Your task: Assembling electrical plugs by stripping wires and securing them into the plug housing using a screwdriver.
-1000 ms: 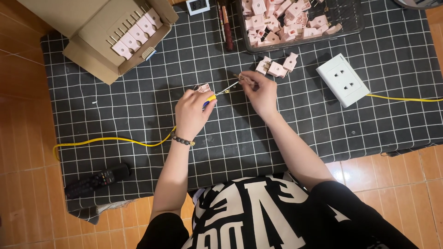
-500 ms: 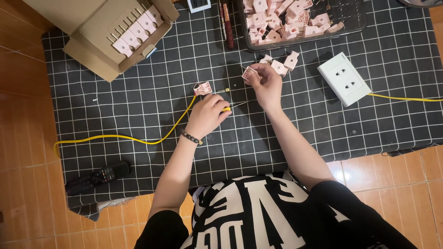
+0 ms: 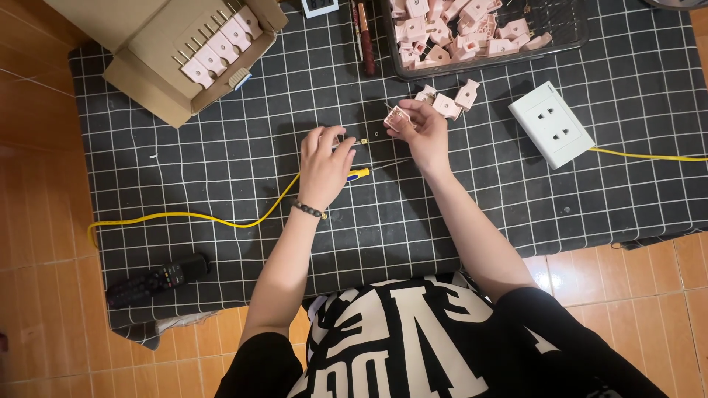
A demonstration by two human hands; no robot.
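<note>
The person's right hand [image 3: 422, 131] pinches a small pink plug half [image 3: 397, 118] between thumb and fingertips, holding it just above the black checked mat [image 3: 221, 169] that covers the floor. The left hand [image 3: 324, 163] lies palm down over the stripped end of the yellow cable [image 3: 221, 220], its fingers loosely curled on it, with a yellow-and-blue tool tip [image 3: 358, 174] showing just to the right of its knuckles. Between the two hands sit a couple of tiny brass-coloured bits [image 3: 364, 141] on the mat; they are too small to tell apart. These look the most likely thing to be lost: a brush of either hand or a tug on the cable could flick them into the dark squares, where they would be hard to find. The cable runs off to the left of the left hand in a slack loop, so it could spring away if the hand lifts. Just beyond the right hand lie several loose pink plug parts [image 3: 447, 102], and past them a dark tray [image 3: 568, 33] full of more; mixing halves would be easy. A white socket block [image 3: 551, 124] sits to the right of the right hand, well apart.
</note>
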